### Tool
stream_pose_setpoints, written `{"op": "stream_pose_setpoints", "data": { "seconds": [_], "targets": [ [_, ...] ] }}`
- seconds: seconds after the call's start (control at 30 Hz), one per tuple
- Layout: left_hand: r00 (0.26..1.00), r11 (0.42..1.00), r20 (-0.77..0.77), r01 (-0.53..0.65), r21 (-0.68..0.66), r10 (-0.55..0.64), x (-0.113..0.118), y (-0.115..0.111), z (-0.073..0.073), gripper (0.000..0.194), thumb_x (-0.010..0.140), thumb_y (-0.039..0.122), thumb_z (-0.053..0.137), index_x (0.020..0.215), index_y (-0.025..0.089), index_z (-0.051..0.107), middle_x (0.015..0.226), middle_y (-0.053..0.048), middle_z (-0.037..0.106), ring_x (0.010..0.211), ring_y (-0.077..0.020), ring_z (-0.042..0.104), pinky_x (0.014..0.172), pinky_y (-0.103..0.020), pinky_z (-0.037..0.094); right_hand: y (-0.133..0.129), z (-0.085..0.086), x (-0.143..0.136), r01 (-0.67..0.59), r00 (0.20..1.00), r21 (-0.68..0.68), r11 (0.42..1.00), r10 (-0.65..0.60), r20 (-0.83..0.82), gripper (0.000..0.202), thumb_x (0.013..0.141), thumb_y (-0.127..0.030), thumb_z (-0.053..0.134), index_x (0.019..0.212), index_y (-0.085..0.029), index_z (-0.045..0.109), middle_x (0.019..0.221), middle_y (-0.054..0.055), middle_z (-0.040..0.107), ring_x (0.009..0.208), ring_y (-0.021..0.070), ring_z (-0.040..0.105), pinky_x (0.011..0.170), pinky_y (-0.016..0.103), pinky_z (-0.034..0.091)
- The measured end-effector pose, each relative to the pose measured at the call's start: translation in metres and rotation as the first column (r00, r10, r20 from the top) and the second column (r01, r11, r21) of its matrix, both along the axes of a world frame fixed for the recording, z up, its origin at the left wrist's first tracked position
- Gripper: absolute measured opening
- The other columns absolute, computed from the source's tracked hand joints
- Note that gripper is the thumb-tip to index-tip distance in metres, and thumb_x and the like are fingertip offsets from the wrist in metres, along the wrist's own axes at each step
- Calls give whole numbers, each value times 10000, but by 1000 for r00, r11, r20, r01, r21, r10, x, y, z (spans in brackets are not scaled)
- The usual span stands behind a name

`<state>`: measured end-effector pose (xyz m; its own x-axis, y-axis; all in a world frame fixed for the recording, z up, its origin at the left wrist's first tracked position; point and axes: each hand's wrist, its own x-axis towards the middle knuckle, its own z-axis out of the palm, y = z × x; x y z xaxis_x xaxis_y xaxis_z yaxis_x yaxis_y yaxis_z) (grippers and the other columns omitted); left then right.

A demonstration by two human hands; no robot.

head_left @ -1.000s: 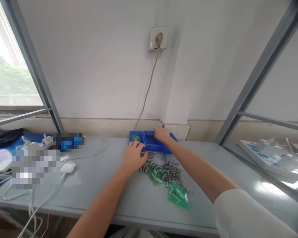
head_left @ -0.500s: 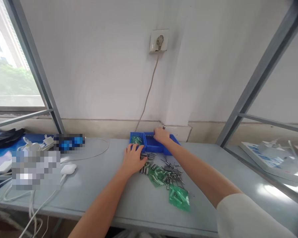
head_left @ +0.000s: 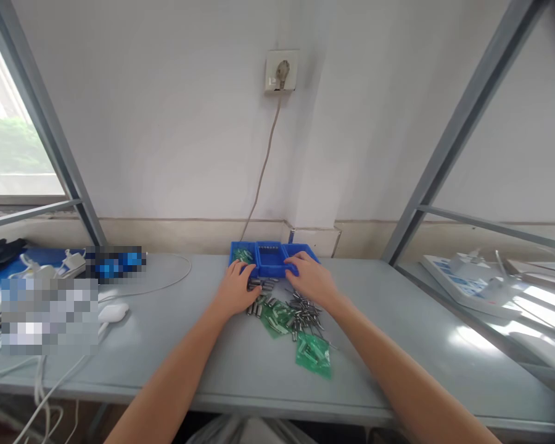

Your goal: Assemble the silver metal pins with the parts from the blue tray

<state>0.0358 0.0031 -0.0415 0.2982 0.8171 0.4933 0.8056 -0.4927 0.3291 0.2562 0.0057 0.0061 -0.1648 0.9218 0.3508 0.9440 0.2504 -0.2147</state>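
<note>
My left hand [head_left: 235, 288] rests with fingers apart at the front of the left blue bin [head_left: 232, 251], beside short metal cylinders [head_left: 255, 309]. In that bin lie green bags [head_left: 243, 255]. My right hand [head_left: 311, 277] is at the front corner between the middle blue bin [head_left: 272, 270] and the right blue bin [head_left: 309, 248], thumb and fingers apart with blue plastic showing between them. A row of small dark pieces [head_left: 268, 248] shows along the back of the middle bin. Below my hands lie a pile of thin metal pins [head_left: 308, 316] and green plastic bags [head_left: 314, 354] with pieces inside.
The grey table [head_left: 166, 345] carries a white adapter [head_left: 113, 313] with white cables at left. A power strip [head_left: 462, 290] lies beyond the right metal post [head_left: 407, 222]. Behind is a wall with a plugged socket [head_left: 282, 73].
My right hand has drawn back from the rear of the middle bin to the front corner of the bins. My left hand stays by the left bin. The view has shifted slightly.
</note>
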Motion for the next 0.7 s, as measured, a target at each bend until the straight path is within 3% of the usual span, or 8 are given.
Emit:
{"op": "stream_pose_setpoints", "data": {
  "seconds": [0.1, 0.2, 0.7],
  "targets": [
    [1000, 1000, 2, -3, -3, 3, 0, 0, 2, 531, 814, 374, 593, 1303, 190, 500, 1305, -131, 491, 1322, -324, 337, 1102, -501, 324, 1, -7, 2, -5, 994, 16, 1000, 3, 113, 413, 884, -371, 486, 1273, -256, 567, 1268, 116, 519, 1119, 290, 473, 847, 355, 384],
    [1000, 1000, -13, -3, -5, 3, 0, 0, 4, 527, 827, 397, 580, 1305, 189, 502, 1309, -130, 490, 1323, -322, 336, 1102, -499, 327, 5, -13, 0, 10, 987, -24, 1000, -6, 161, 458, 871, -406, 507, 1304, -259, 535, 1215, 132, 556, 1149, 339, 415, 901, 443, 338],
    [999, 1000, -36, 4, -14, -5, 0, 1, 5, 538, 835, 427, 567, 1320, 204, 494, 1322, -116, 492, 1324, -317, 335, 1093, -498, 343, 3, -21, -2, 8, 994, -37, 999, -4, 113, 430, 863, -423, 497, 1241, -221, 537, 1140, 129, 589, 1084, 318, 453, 866, 437, 318]
  ]
}}
